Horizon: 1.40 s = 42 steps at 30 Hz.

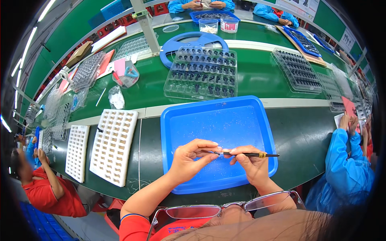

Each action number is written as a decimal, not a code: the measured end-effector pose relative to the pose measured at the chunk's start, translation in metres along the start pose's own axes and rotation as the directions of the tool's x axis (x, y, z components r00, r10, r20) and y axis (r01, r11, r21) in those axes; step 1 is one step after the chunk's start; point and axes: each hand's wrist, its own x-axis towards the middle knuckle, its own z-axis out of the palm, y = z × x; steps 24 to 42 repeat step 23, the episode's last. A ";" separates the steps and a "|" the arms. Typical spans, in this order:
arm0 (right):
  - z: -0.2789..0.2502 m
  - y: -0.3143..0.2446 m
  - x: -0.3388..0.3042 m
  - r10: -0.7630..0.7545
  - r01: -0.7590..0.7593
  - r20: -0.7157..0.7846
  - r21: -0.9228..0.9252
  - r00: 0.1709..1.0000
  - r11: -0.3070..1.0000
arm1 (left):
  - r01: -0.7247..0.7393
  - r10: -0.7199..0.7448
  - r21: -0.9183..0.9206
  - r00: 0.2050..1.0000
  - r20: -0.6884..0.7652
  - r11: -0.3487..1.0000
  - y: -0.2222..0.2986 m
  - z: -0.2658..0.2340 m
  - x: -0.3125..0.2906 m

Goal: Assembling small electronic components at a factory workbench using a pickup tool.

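Over the blue tray [217,185], both hands meet near its middle. My right hand [253,165] is closed round a thin black pen-like tool [271,155] with a yellow band, its narrow tip pointing left. My left hand [191,160] pinches a small dark part [207,151] at the tool's tip; the fingers hide most of it, and its kind does not show. Tiny pale specks lie scattered over the tray floor.
Left of the tray lie two white moulded trays [113,146] with rows of slots, one bearing a small black piece [99,129]. Beyond are a clear blister tray [201,74] of black parts, a blue reel [167,50] and tubs [208,26]. Co-workers [348,164] sit around.
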 end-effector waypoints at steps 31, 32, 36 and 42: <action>-0.005 0.003 -0.005 -0.016 0.016 0.028 0.003 0.999 1.000 | -0.105 0.105 0.113 0.994 0.012 0.988 -0.004 0.001 -0.003; -0.005 0.003 -0.005 -0.016 0.016 0.028 0.003 0.999 1.000 | -0.105 0.105 0.113 0.994 0.012 0.988 -0.004 0.001 -0.003; -0.005 0.003 -0.005 -0.016 0.016 0.028 0.003 0.999 1.000 | -0.105 0.105 0.113 0.994 0.012 0.988 -0.004 0.001 -0.003; -0.005 0.003 -0.005 -0.016 0.016 0.028 0.003 0.999 1.000 | -0.105 0.105 0.113 0.994 0.012 0.988 -0.004 0.001 -0.003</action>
